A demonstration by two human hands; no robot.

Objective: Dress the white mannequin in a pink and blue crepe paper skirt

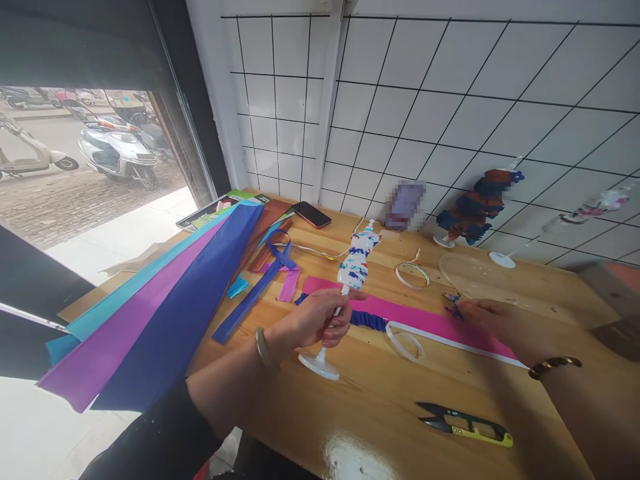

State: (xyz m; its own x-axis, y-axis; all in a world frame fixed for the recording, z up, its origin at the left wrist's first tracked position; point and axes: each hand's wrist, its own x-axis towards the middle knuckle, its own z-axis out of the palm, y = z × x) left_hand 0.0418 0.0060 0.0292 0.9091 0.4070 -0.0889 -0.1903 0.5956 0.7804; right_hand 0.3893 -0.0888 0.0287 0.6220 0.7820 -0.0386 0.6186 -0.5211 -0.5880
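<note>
My left hand (324, 319) is closed round the white stem of a small mannequin stand (354, 267), whose torso is white with blue and red patches. The stand tilts slightly, its round white base just below my hand. On the right, my right hand (483, 317) pinches a small dark, bluish piece (454, 305) at its fingertips, over a long pink strip (390, 308). A gathered blue strip (369, 320) lies beside the pink one. Near it rests a loop of white band (406, 343). Thread snips (465, 423) with a yellow handle end lie nearer the front.
Blue, purple and turquoise sheets (185, 287) spread over the table's left side. Behind are a phone (313, 215), a coiled white band (413, 273) and a clear round plate (475, 275). Two more small mannequins, one in ruffled brown and blue (473, 207), stand by the tiled wall.
</note>
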